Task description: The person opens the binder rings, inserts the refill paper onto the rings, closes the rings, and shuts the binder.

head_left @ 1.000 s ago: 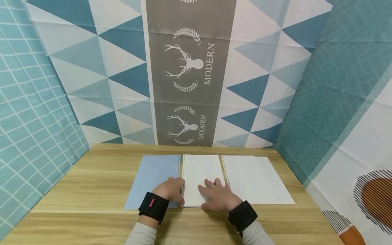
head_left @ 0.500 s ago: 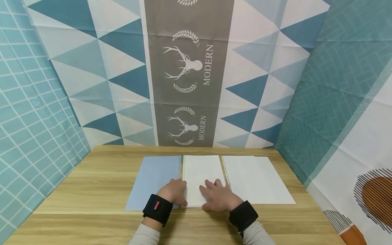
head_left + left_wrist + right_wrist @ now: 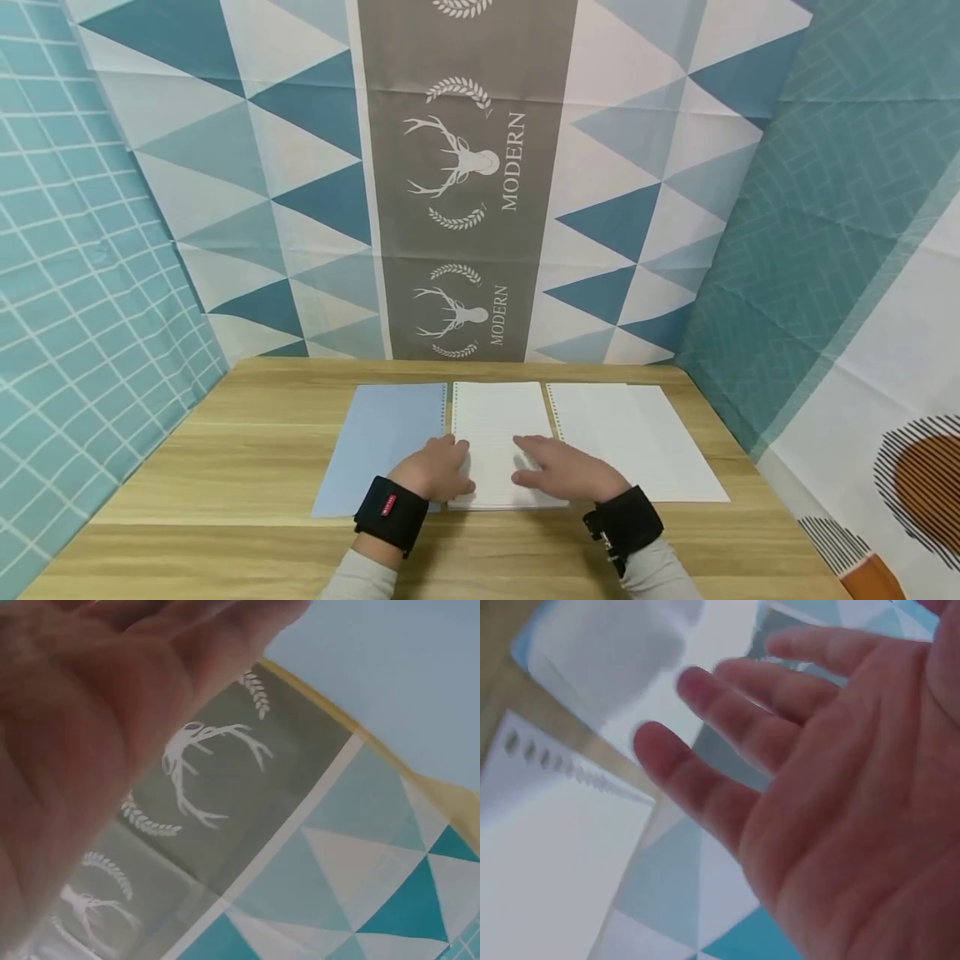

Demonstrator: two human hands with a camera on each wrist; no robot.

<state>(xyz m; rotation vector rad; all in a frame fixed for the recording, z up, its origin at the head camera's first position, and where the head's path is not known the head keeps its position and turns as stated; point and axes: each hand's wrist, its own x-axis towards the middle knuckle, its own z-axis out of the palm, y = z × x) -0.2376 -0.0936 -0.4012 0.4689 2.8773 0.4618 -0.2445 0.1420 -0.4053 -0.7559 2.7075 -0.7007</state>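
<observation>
A white stack of lined loose-leaf paper (image 3: 498, 412) with punched holes down its left edge lies in the middle of the row in the head view. At that edge my left hand (image 3: 435, 471) rests with relaxed fingers, partly over the blue sheet (image 3: 375, 450); whether it presses the paper cannot be told. My right hand (image 3: 566, 469) is over the stack's right side, its fingers spread in the right wrist view and nothing held. To the right are white hole-punched sheets (image 3: 637, 442), one of which shows below it in the right wrist view (image 3: 547, 862).
The papers lie on a wooden table (image 3: 247, 467). A patterned cloth (image 3: 457, 167) hangs behind the table's far edge, with a blue grid cloth (image 3: 82, 275) on the left and a green and white one (image 3: 810, 250) on the right.
My right hand has lifted off the middle stack and shifted right, its fingers straighter. My left hand has moved slightly to the right. The papers keep their places.
</observation>
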